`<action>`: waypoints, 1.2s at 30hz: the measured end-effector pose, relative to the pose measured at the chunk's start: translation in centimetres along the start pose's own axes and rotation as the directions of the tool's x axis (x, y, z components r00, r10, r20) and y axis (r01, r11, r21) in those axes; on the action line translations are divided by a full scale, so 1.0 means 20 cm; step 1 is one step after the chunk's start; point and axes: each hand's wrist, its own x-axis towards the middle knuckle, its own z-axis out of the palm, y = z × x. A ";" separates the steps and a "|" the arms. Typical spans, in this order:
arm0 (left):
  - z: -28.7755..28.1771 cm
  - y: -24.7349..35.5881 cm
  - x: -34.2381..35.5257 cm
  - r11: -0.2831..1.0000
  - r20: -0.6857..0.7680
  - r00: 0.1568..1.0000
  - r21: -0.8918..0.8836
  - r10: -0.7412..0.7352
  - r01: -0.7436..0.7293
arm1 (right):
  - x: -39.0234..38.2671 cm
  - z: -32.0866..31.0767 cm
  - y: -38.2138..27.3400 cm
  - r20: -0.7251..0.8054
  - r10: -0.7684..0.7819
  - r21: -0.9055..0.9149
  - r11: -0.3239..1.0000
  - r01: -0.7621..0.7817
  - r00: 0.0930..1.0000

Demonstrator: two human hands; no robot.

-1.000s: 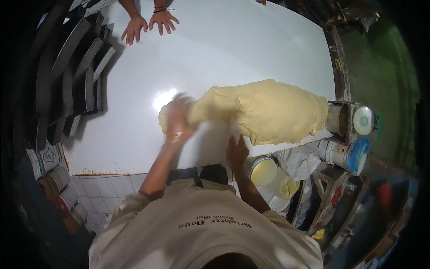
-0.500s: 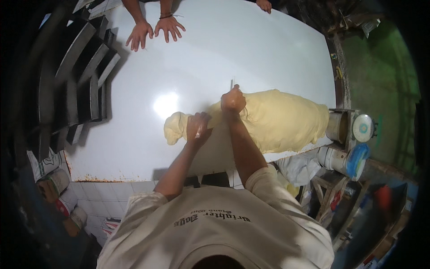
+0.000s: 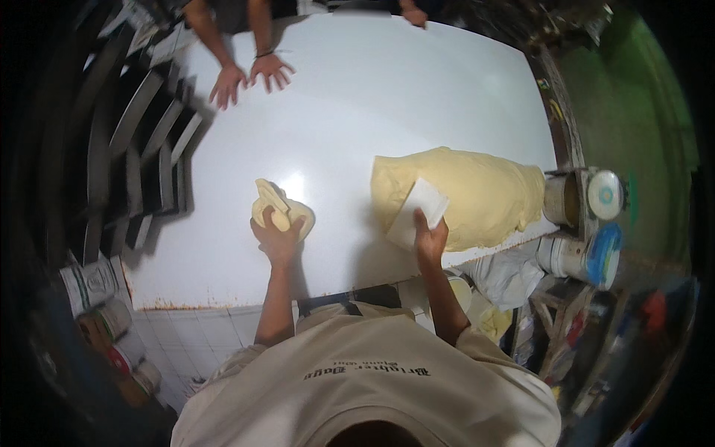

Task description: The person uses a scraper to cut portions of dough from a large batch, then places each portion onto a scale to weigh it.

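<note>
My left hand (image 3: 277,237) grips a small piece of pale yellow dough (image 3: 269,194) on the white tabletop (image 3: 342,97), left of centre. My right hand (image 3: 430,238) is closed on a flat white rectangular scraper (image 3: 415,205), held at the near left part of the large dough mass (image 3: 484,194). That mass lies along the right half of the table's near edge, apart from the small piece.
Another person's spread hands (image 3: 269,71) rest at the far left; another hand (image 3: 413,15) is at the far edge. Stacked dark metal pans (image 3: 145,160) line the left side. A pot (image 3: 562,201), a round scale (image 3: 605,195) and buckets (image 3: 599,257) stand along the right.
The small piece is now separated from the large mass and has moved slightly left in my left hand. My right hand has shifted right, turning the scraper flat into view.
</note>
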 end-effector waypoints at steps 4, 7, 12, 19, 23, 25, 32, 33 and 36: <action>0.20 -0.24 0.21 0.984 -0.051 0.990 -0.129 -0.130 0.122 | -0.08 -0.51 0.33 -0.249 0.218 -0.082 0.966 -0.245 0.944; 0.14 -0.03 0.23 0.765 0.303 0.919 -0.520 -0.252 0.381 | -0.12 -0.89 0.33 -0.374 0.154 -0.029 0.984 -0.178 0.914; 0.09 1.12 -0.11 0.923 0.476 0.806 -0.037 0.353 -0.383 | -0.06 -1.57 0.39 -0.454 0.181 0.382 0.924 0.007 0.873; 0.87 3.34 -1.12 0.122 0.526 0.023 -0.154 0.850 -0.981 | 0.24 -2.59 0.54 -0.735 0.258 0.510 0.820 0.260 0.627; 1.66 4.13 -1.67 -0.127 0.318 -0.290 -0.447 0.903 -0.885 | 0.15 -3.06 0.80 -0.891 0.202 0.352 0.872 0.339 0.406; 1.98 4.45 -1.90 -0.153 0.303 -0.319 -0.464 0.898 -0.873 | 0.11 -3.17 0.91 -0.907 0.312 0.345 0.936 0.071 0.283; 3.20 4.94 -2.14 -0.340 0.430 -0.394 -0.199 0.812 -0.919 | -0.02 -3.20 0.81 -0.898 0.431 0.435 0.848 0.304 0.082; 3.28 4.89 -2.20 -0.418 0.393 -0.461 -0.194 0.796 -0.887 | -0.08 -3.22 0.84 -0.901 0.427 0.430 0.856 0.288 0.075; 3.25 4.87 -2.12 -0.412 0.382 -0.485 -0.260 0.787 -0.873 | -0.17 -3.21 0.85 -0.799 0.548 0.593 0.787 0.170 0.247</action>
